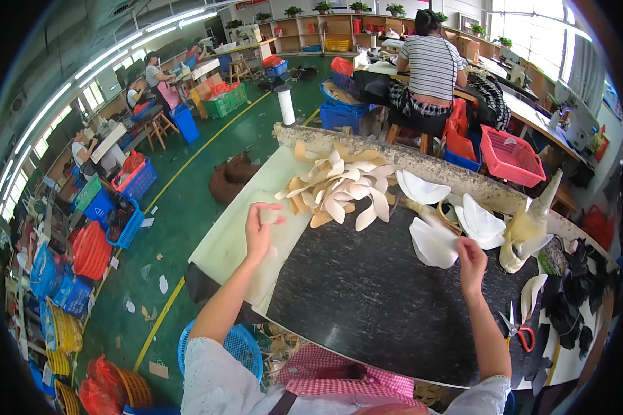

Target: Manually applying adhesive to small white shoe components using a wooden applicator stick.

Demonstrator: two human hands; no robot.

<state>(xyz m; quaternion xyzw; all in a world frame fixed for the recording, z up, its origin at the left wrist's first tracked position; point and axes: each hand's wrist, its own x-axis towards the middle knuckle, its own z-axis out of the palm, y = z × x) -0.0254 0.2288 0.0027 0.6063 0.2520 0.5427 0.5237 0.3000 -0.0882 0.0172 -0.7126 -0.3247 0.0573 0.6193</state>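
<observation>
My left hand (258,232) is raised over the pale green left part of the work table (246,245), its fingers closed around a small beige piece (268,216). Over the black mat (367,290), my right hand (471,266) pinches the edge of a white rounded cut-out piece (432,242), part of which is blurred. A loose heap of beige sole-shaped pieces (342,183) lies at the back middle of the table. More white cut-outs (479,221) are stacked behind my right hand, and another white piece (422,188) rests farther back.
Scissors with red handles (518,330) lie at the right, near black scraps (567,304). A cream-coloured horn-shaped stand (529,228) rises at the back right. A blue basket (232,346) stands below the table's left edge. A co-worker in a striped top (432,66) sits beyond.
</observation>
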